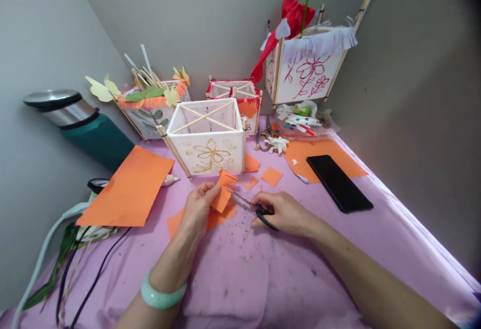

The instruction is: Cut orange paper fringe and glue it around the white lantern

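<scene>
Between the thumb and fingers of my left hand (199, 208) is a small piece of orange paper (222, 196), its upper part cut into a fringe. My right hand (280, 212) is closed round the black handles of a pair of scissors (262, 213); the blades point left and reach the edge of that paper. Under my left hand lie larger orange paper pieces (220, 217). An orange square (271, 176) and a small orange scrap (251, 183) rest just beyond the scissors. Behind the hands stands a white box frame (210, 151) with a yellow flower drawn on it and wooden sticks at its corners.
A black phone (340, 184) overlaps an orange sheet (345, 161) at right. Another orange sheet (130, 189), a teal bottle (97, 136) and cables (99, 269) are at left. Decorated boxes (148, 113), spare scissors (267, 136) and a tray of markers (300, 123) stand along the back.
</scene>
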### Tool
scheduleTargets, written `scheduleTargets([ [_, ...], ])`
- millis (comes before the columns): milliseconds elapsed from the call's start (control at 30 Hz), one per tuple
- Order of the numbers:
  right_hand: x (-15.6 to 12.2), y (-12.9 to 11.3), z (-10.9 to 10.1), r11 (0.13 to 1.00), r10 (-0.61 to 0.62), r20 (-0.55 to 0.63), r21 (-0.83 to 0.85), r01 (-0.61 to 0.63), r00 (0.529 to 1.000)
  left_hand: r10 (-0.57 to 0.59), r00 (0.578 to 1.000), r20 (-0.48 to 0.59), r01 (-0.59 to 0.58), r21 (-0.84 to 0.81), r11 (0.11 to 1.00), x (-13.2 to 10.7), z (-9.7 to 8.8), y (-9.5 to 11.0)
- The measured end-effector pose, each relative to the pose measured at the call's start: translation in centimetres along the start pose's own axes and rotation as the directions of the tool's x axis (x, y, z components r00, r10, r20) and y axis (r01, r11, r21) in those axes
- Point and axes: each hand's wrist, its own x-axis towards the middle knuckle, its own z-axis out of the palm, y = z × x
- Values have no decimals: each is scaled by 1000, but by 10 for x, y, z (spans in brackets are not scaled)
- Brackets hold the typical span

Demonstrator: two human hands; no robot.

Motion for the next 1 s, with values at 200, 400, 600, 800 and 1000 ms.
scheduleTargets([
  [200, 0, 0, 1, 1000, -6, -11, -11, 5, 1000, 1, 1000, 13, -1, 17, 1000, 0, 1, 1],
  [400, 0, -1, 3, 999, -16, -32, -41, 15, 999, -13, 1000, 9, 13, 10, 1000, 0, 1, 0],
  [600, 1, 1, 3, 997, -30, -48, -71, 26, 998, -15, 1000, 23, 15, -5, 1000, 0, 1, -1],
  [800, 1, 0, 4, 998, -1, -35, -62, -1, 999, -66, 996, 57, 68, -35, 997, -2, 3, -2],
  [1000, 1, 0, 5, 998, -8, -46, -56, 6, 999, -73, 995, 65, 75, -38, 996, -3, 4, -2],
])
